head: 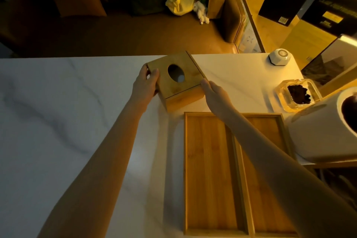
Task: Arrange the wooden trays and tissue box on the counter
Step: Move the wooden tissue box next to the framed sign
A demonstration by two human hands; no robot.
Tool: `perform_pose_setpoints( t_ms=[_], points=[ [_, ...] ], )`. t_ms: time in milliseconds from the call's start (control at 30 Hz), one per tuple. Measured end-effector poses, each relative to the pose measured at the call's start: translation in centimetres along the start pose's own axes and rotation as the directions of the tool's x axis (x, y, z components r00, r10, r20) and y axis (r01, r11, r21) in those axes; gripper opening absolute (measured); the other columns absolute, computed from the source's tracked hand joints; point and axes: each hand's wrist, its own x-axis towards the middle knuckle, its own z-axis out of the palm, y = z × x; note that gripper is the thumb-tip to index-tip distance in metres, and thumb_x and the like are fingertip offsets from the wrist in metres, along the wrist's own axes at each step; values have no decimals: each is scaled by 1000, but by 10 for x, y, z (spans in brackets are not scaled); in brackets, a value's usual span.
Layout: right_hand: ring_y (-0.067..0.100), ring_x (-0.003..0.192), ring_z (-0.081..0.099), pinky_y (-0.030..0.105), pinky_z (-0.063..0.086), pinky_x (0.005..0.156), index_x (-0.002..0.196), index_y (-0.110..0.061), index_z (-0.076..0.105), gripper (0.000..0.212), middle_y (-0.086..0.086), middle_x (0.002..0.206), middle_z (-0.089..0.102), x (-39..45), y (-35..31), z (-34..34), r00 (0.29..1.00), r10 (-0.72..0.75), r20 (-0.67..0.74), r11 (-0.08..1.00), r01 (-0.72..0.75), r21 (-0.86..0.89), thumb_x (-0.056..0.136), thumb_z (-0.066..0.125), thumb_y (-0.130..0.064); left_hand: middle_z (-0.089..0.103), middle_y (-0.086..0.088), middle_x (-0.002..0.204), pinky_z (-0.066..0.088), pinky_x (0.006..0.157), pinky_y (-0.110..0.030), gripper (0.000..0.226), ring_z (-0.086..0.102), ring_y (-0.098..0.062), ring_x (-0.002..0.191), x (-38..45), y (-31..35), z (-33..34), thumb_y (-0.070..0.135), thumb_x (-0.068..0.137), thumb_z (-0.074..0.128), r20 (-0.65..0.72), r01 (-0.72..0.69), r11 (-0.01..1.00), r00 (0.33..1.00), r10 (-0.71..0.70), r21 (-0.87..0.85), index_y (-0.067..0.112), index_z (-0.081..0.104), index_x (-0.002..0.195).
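The left hand [145, 83] holds the far left corner of the wooden tissue box [176, 80], its thumb lying on the lid and its fingers wrapped around the left side, so that grip is closed on the box. The right hand [213, 93] presses its fingertips against the near right corner of the same box; the fingers are bent and touch the wood, closing on it from the other side. The box sits turned at an angle on the white marbled table [67, 112], near the far edge. Its lid has an oval hole through which something pale shows.

Just in front of the box, toward the person, two wooden trays lie side by side with their long edges touching. The left tray [208, 170] is fully visible and holds nothing. The right tray [270, 179] is partly covered by the right forearm crossing above it.

To the right of the trays stands a large white rounded appliance [318, 137] with a dark opening. Behind it is a glass container [298, 94] holding something dark. Farther back, near the table's far right corner, rests a small white faceted device [280, 57].
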Motion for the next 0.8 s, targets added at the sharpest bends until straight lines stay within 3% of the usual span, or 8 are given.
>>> perform_pose_setpoints(
  t_ms=[167, 300, 433, 567, 700, 800],
  points=[
    [19, 89, 46, 36, 38, 81, 111, -8, 52, 43, 6, 91, 52, -24, -23, -26, 999, -40, 1, 999, 40, 0, 97, 25, -39, 51, -10, 131, 52, 80, -34, 40, 54, -25, 114, -33, 28, 0, 27, 91, 47, -58, -62, 997, 997, 59, -49, 18, 39, 129],
    [24, 105, 49, 40, 38, 97, 127, -8, 44, 50, 14, 119, 53, -56, -35, -48, 1000, -26, 6, 1000, 26, -1, 97, 24, -41, 50, -13, 130, 51, 91, -46, 42, 53, -30, 115, -75, 51, 6, 27, 90, 48, -106, -124, 992, 987, 122, -7, 14, 38, 129],
    [20, 92, 49, 32, 36, 78, 121, -7, 49, 48, 10, 102, 53, -102, -41, -68, 997, -31, -66, 999, 29, -36, 97, 23, -41, 51, -6, 120, 47, 96, -54, 43, 53, -27, 110, -129, 68, 21, 28, 90, 48, -131, -172, 985, 976, 174, 23, 12, 37, 129],
    [18, 87, 51, 28, 35, 65, 113, -12, 51, 46, 5, 94, 53, -157, -30, -84, 992, -17, -125, 998, 9, -59, 96, 24, -45, 50, 1, 110, 49, 93, -55, 42, 54, -24, 105, -183, 67, 34, 30, 89, 49, -71, -233, 972, 970, 234, 25, 10, 39, 124],
    [30, 106, 53, 37, 40, 84, 120, -9, 51, 47, 16, 115, 57, -214, -5, -95, 989, 48, -137, 996, -58, -66, 95, 31, -43, 52, 1, 105, 51, 90, -54, 46, 56, -24, 104, -234, 51, 47, 39, 80, 50, 11, -218, 976, 976, 218, 3, 16, 41, 118],
    [20, 101, 53, 34, 39, 80, 118, -15, 54, 46, 5, 108, 59, -259, 13, -98, 984, 80, -161, 995, -70, 67, 92, 35, -49, 55, 5, 97, 51, 88, -57, 26, 58, -28, 104, -266, 33, 59, 32, 86, 52, 46, -181, 983, 982, 182, -13, 25, 41, 108]
  ],
)
